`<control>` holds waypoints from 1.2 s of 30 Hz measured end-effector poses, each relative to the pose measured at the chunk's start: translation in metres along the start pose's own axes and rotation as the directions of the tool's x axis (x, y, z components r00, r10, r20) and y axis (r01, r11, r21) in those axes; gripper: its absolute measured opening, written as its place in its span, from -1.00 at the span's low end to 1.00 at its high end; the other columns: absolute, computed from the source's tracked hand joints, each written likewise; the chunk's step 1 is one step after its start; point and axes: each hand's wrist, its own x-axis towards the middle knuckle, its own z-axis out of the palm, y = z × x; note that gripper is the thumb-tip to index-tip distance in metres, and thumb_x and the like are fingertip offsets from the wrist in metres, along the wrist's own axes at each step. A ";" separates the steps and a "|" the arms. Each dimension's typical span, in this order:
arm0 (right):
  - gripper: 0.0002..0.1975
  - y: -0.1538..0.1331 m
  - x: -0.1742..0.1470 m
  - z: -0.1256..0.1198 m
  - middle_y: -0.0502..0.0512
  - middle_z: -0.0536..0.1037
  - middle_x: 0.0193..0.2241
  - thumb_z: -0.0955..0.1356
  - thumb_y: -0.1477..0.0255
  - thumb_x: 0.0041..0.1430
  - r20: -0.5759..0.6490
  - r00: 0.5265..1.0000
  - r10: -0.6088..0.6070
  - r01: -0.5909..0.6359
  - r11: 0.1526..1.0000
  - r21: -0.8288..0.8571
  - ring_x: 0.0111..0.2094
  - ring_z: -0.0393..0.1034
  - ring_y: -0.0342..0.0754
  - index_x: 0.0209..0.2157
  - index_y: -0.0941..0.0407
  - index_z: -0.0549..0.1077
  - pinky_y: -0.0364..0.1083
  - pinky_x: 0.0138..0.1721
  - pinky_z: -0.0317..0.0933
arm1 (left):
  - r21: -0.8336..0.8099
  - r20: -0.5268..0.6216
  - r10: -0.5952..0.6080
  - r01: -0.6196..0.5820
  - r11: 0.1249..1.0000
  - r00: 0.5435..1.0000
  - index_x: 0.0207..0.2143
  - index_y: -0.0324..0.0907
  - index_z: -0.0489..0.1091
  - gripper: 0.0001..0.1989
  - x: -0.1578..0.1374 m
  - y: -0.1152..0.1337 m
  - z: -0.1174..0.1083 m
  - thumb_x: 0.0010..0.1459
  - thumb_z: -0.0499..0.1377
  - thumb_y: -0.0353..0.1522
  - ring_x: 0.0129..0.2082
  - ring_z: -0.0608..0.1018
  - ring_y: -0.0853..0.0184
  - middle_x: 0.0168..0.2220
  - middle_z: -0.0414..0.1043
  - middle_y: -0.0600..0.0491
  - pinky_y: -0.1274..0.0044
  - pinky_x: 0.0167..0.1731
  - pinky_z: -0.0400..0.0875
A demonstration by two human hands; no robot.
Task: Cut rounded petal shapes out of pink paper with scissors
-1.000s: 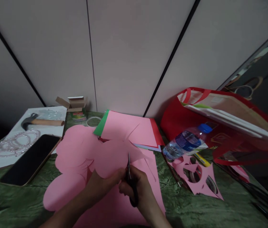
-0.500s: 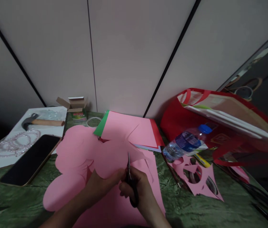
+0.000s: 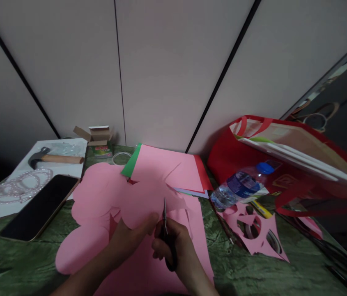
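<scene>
My left hand (image 3: 133, 238) pinches the lower edge of a pink paper piece (image 3: 144, 201) with a rounded outline, thumb on top. Held in my right hand (image 3: 173, 242) is a pair of black-handled scissors (image 3: 165, 216), blades pointing away from me at the right side of that paper. A loose curved strip still hangs off the piece to the right of the blades. Beneath both hands lie pink sheets (image 3: 148, 271). Several pink rounded cut-outs (image 3: 96, 197) are spread to the left of my left hand, and one oval cut-out (image 3: 82, 248) lies nearer me.
On the left are a phone (image 3: 40, 207), a hammer (image 3: 56, 158), bead strings (image 3: 22, 185) and a small open box (image 3: 100, 144). Coloured sheets (image 3: 170, 166) lie behind. To the right stand a red bag (image 3: 225, 156), a tilted water bottle (image 3: 241, 185) and pink scraps (image 3: 264, 238).
The scissors and my right hand have shifted slightly left and toward me. The pink piece has turned a little, and its loose strip has moved.
</scene>
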 end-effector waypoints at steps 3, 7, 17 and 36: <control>-0.72 0.002 0.002 -0.004 -0.13 0.27 -0.66 0.47 0.33 -0.20 0.020 0.996 -0.089 0.089 0.996 -0.014 -0.63 0.10 -0.22 -0.53 0.14 0.31 -0.21 -0.62 -0.01 | 0.014 -0.013 0.022 -0.022 1.000 1.000 -0.64 -0.12 0.32 -0.88 0.000 -0.001 0.001 -0.13 0.13 -0.30 -0.58 0.49 0.29 -0.66 0.41 0.14 0.50 -0.53 0.40; -0.71 0.004 0.004 -0.011 -0.13 0.25 -0.64 0.49 0.37 -0.20 0.016 0.994 -0.112 0.113 0.992 -0.058 -0.60 0.04 -0.22 -0.53 0.13 0.30 -0.22 -0.61 -0.03 | 0.010 0.041 0.027 -0.028 1.000 0.999 -0.42 -0.16 0.42 -0.83 0.001 -0.007 -0.001 -0.13 0.17 -0.30 -0.39 0.55 0.18 -0.46 0.55 0.02 0.41 -0.37 0.45; -0.67 0.006 0.004 -0.012 -0.10 0.30 -0.61 0.52 0.39 -0.29 -0.001 0.998 -0.059 0.058 0.997 -0.053 -0.58 0.09 -0.21 -0.54 0.15 0.31 -0.21 -0.58 0.01 | 0.030 0.117 -0.010 0.007 1.000 0.993 -0.50 -0.15 0.40 -0.87 0.001 -0.008 -0.001 -0.10 0.13 -0.29 -0.43 0.54 0.19 -0.52 0.53 0.05 0.40 -0.37 0.43; -0.65 0.000 0.003 -0.010 -0.15 0.20 -0.67 0.52 0.42 -0.33 -0.049 0.997 -0.056 0.055 0.998 -0.027 -0.62 -0.01 -0.24 -0.61 0.13 0.26 -0.23 -0.62 -0.05 | 0.012 -0.069 -0.008 0.009 1.000 0.998 -0.32 -0.20 0.37 -0.67 0.000 -0.016 0.004 -0.19 0.18 -0.25 -0.22 0.51 0.11 -0.27 0.53 -0.09 0.34 -0.24 0.38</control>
